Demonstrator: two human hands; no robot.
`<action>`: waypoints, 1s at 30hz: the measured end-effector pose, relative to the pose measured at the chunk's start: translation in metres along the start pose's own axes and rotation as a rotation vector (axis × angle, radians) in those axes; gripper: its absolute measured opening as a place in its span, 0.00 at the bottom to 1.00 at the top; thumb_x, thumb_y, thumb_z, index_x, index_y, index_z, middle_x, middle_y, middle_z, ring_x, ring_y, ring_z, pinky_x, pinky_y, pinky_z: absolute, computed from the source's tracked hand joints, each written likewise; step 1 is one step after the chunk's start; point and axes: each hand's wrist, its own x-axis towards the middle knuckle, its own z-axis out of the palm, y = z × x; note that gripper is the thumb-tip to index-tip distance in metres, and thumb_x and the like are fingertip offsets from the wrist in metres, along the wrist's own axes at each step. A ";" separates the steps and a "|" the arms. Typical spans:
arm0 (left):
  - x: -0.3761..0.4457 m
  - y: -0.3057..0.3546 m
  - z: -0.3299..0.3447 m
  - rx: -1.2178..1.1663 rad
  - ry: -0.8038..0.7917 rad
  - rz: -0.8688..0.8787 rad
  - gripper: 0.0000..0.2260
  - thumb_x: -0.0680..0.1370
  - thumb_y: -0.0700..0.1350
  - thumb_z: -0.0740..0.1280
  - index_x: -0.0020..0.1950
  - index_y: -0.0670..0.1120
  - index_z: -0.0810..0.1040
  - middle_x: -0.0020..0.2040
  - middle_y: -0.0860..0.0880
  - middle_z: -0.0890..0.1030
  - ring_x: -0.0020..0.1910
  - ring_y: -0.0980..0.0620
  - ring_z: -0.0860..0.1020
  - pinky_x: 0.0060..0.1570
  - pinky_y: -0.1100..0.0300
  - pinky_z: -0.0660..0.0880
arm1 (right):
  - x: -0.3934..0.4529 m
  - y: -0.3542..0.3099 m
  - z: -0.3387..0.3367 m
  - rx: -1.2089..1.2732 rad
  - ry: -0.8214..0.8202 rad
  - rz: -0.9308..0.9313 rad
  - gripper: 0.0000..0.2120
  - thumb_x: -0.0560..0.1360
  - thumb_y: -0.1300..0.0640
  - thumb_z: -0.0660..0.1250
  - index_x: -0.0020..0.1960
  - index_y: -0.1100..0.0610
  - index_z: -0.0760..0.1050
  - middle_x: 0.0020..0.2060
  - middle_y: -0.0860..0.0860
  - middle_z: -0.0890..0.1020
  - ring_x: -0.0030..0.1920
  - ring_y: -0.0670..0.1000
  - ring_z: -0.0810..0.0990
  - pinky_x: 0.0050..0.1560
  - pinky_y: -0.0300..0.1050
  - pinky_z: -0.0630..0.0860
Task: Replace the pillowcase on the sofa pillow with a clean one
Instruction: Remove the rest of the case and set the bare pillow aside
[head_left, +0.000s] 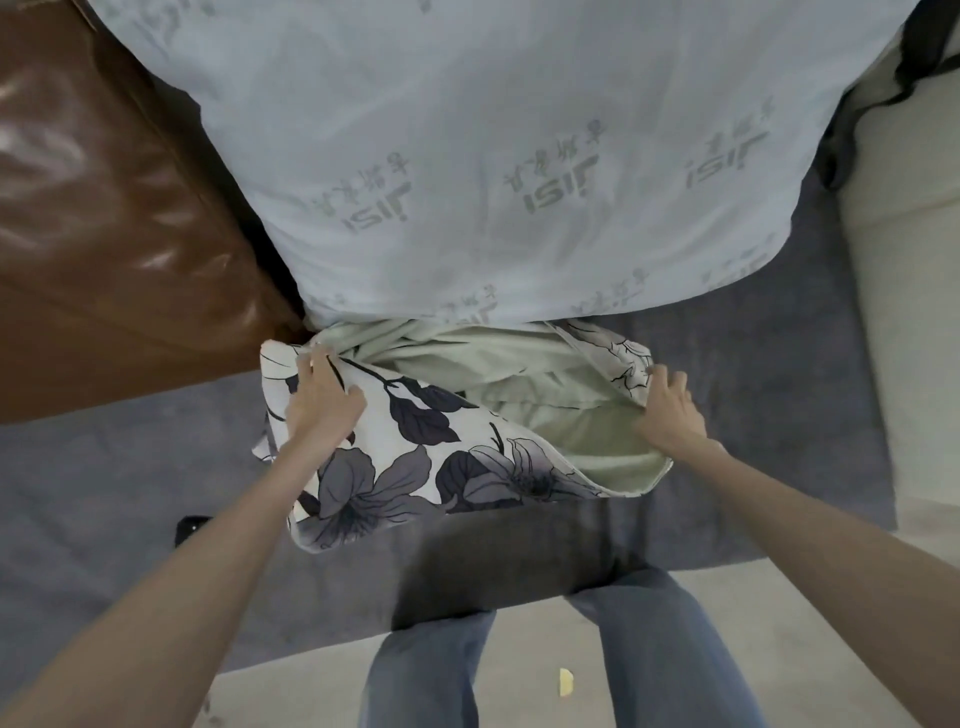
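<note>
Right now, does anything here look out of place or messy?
A small yellow scrap lies on the pale floor by the person's legs, like a dropped crumb. A dark object sits on the grey cover near the left arm; too dim to identify.

Dim, soft indoor light; glare on the leather cushion (104, 218); wide-angle edge distortion.

One pillow (467, 156), one pillowcase (441, 447), two hands (322, 400) (670, 410).
</note>
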 end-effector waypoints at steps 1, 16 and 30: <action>0.012 -0.001 0.003 0.004 0.004 -0.001 0.25 0.74 0.44 0.64 0.70 0.46 0.60 0.70 0.46 0.62 0.51 0.33 0.76 0.45 0.50 0.67 | 0.008 0.000 0.004 -0.002 0.017 0.012 0.33 0.68 0.63 0.67 0.69 0.58 0.57 0.61 0.60 0.64 0.61 0.64 0.69 0.55 0.59 0.71; 0.062 -0.017 0.034 0.398 -0.001 0.026 0.33 0.73 0.58 0.68 0.68 0.38 0.63 0.62 0.39 0.71 0.58 0.33 0.74 0.54 0.43 0.71 | 0.066 0.042 0.030 -0.307 0.012 -0.014 0.12 0.75 0.63 0.59 0.57 0.65 0.71 0.54 0.63 0.77 0.54 0.64 0.78 0.46 0.51 0.72; -0.147 -0.022 -0.116 0.547 0.231 0.067 0.12 0.77 0.52 0.61 0.50 0.44 0.75 0.44 0.41 0.82 0.52 0.40 0.74 0.46 0.49 0.68 | -0.084 -0.018 -0.153 0.063 0.021 -0.227 0.08 0.71 0.66 0.57 0.46 0.66 0.74 0.46 0.62 0.75 0.47 0.61 0.73 0.46 0.48 0.69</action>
